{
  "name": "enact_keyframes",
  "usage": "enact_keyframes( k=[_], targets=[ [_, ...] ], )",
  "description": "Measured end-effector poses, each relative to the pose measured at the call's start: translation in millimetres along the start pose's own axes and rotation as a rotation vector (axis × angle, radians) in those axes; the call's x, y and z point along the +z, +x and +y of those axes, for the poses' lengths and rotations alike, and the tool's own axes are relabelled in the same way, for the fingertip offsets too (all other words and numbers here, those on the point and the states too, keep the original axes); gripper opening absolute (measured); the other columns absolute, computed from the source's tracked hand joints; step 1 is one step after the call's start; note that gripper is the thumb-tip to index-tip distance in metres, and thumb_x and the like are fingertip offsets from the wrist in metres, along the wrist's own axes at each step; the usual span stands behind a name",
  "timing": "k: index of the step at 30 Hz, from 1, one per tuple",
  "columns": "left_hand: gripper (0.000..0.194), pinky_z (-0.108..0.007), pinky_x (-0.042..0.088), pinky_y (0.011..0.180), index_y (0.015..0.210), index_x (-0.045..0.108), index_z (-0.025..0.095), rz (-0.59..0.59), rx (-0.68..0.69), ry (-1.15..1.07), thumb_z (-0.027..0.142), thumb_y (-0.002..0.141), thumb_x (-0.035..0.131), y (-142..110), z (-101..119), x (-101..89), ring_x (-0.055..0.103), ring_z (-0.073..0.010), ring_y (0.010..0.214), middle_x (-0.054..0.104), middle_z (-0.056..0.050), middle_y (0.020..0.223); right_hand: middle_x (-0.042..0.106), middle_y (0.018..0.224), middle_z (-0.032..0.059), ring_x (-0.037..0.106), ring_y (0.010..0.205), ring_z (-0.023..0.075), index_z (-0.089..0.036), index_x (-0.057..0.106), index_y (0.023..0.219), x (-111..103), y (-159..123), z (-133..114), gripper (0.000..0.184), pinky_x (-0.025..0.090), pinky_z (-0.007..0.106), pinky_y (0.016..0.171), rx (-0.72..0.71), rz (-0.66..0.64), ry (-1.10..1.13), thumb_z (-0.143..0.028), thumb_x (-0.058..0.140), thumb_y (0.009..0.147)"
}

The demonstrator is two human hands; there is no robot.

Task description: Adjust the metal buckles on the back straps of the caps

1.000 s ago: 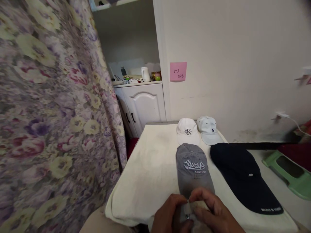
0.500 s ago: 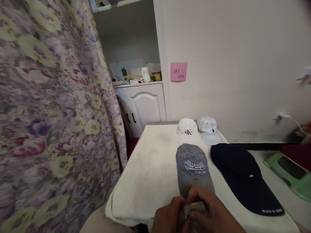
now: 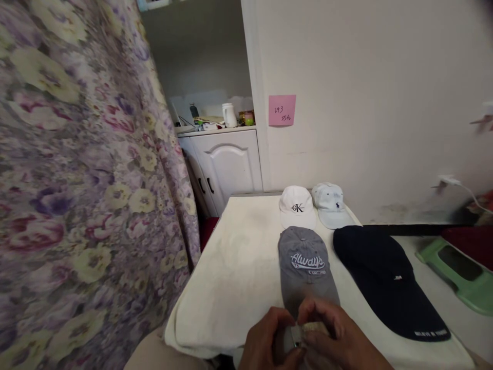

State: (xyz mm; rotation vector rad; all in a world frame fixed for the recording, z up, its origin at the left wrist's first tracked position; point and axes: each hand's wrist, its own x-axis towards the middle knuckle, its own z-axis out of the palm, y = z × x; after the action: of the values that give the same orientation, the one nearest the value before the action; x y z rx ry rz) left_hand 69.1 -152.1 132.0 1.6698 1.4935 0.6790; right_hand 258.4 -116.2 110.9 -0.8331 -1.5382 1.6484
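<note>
My left hand [image 3: 265, 339] and my right hand [image 3: 341, 336] are close together at the table's near edge, fingers bent. Between them is a short beige strap [image 3: 316, 327] with a small silvery buckle [image 3: 296, 334]. My left fingers pinch at the buckle's side, while the right fingers grip the strap. Whatever the strap belongs to is mostly hidden by my hands. Just beyond lies a grey cap [image 3: 304, 246] with "Always" lettering, its near end covered by my hands. To the right rests a dark navy cap [image 3: 373, 272], brim toward me.
A white cap [image 3: 296, 198] and a pale blue cap [image 3: 327, 198] sit at the far end of the cream-covered table [image 3: 231, 277]. A floral curtain [image 3: 92, 195] hangs at left. A green stool [image 3: 462, 282] stands right, a white cabinet [image 3: 231, 164] behind.
The view has shifted slightly. My fingers have moved a little around the strap and buckle, and more of the buckle shows. The caps stay where they lie.
</note>
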Motion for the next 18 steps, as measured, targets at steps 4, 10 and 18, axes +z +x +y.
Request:
enact_keyframes(
  k=[4,10,18],
  targets=[
    [0.022,-0.031,0.047,0.075,0.093,0.060,0.019,0.002,0.067,0.039,0.019,0.071,0.061,2,-4,2.0,0.062,-0.0228,0.082,0.070,-0.006,0.090,0.063,0.086,0.0007,0.058,0.084,0.0218,-0.023,0.062,0.091,-1,-1,-4,0.011,0.043,0.034,0.074,0.010,0.031,-0.101,-0.028,0.065,0.082],
    [0.032,-0.035,0.048,0.084,0.103,0.064,0.018,-0.025,0.018,0.133,0.018,0.072,0.060,4,-3,6.6,0.067,-0.0268,0.092,0.074,-0.009,0.100,0.063,0.096,-0.0022,0.060,0.094,0.0197,-0.025,0.060,0.090,-7,-4,-20,0.025,0.044,0.033,0.084,-0.071,-0.016,-0.373,-0.005,0.058,0.077],
    [0.030,-0.033,0.049,0.084,0.107,0.064,0.020,-0.035,0.074,0.152,0.019,0.077,0.059,5,-11,12.6,0.068,-0.0237,0.088,0.075,-0.007,0.101,0.063,0.092,-0.0027,0.060,0.090,0.0199,-0.025,0.056,0.089,-3,-2,-22,0.027,0.045,0.033,0.079,0.055,0.007,-0.486,-0.003,0.055,0.073]
  ],
)
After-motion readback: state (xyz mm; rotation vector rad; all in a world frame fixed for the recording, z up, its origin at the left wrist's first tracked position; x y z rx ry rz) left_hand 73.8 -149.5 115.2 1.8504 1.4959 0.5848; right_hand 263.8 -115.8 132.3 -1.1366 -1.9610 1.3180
